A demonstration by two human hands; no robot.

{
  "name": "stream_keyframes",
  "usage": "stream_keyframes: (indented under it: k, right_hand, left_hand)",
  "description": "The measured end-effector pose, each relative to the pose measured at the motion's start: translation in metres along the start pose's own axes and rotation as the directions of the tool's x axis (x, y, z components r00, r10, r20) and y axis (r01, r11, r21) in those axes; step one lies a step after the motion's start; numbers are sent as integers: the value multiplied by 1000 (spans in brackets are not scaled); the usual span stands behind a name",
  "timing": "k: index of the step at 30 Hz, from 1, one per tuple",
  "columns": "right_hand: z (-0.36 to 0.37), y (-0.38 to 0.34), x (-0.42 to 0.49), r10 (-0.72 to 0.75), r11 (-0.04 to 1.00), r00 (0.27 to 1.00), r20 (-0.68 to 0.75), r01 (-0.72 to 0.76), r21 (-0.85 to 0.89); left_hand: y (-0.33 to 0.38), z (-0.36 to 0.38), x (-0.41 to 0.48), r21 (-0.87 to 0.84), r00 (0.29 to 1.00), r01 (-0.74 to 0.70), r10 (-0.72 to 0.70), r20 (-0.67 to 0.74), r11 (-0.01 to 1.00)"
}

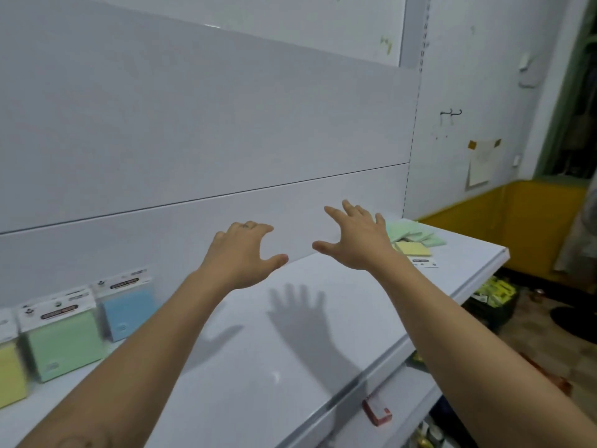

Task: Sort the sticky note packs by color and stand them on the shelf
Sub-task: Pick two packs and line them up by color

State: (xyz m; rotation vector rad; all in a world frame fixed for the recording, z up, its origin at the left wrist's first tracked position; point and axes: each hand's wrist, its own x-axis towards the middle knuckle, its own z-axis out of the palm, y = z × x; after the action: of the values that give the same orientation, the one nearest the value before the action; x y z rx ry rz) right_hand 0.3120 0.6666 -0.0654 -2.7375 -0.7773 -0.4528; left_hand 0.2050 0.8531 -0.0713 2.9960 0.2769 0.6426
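Note:
Three sticky note packs stand upright at the left of the white shelf [258, 367]: a yellow pack [11, 375] at the edge of the frame, a green pack [63, 344] and a blue pack [127, 313]. At the shelf's far right end lies a loose pile of green packs [415, 234] with a yellow pack [415, 248] in front of it. My left hand [240, 253] hovers above the middle of the shelf, fingers loosely bent, holding nothing. My right hand [358, 237] is spread open just left of the pile, partly hiding it.
A white back panel [193, 124] rises behind the shelf. A lower shelf [394, 402] carries a small red box [376, 412]. To the right are a yellow-painted wall base [517, 227], a dark crate [491, 299] of goods on the floor and a paper [481, 163] taped to the wall.

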Motion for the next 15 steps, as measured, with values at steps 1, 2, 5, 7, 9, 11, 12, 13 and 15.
stream_keyframes:
  k: [1,2,5,7,9,11,12,13,15]
  right_hand:
    - [-2,14,3,4,1000,1000,-5,-4,7]
    - [-4,29,6,12,1000,1000,-7,-12,14]
    - [-9,80,14,48,999,999,-7,-48,18]
    - [-11,118,19,75,997,997,-11,-75,12]
    - [-13,157,23,99,995,995,-12,-99,4]
    - [-12,194,25,125,992,992,-3,-125,2]
    - [-10,210,25,137,991,991,2,-137,3]
    - [-8,226,26,146,989,989,5,-146,5]
    - [-3,252,28,156,988,988,10,-156,5]
  left_hand:
    - [11,3,7,1,1000,-1,1,4,1000]
    - [22,7,15,1,1000,-3,3,8,1000]
    - [61,21,41,-6,1000,-18,19,15,1000]
    - [90,34,59,-12,999,-33,34,23,999]
    - [118,50,75,-15,998,-51,51,32,999]
    - [144,67,90,-18,997,-68,69,46,998]
    - [155,75,96,-23,996,-73,74,51,997]
    - [165,83,102,-29,996,-74,76,55,997]
    - [180,97,112,-36,995,-71,73,64,997]
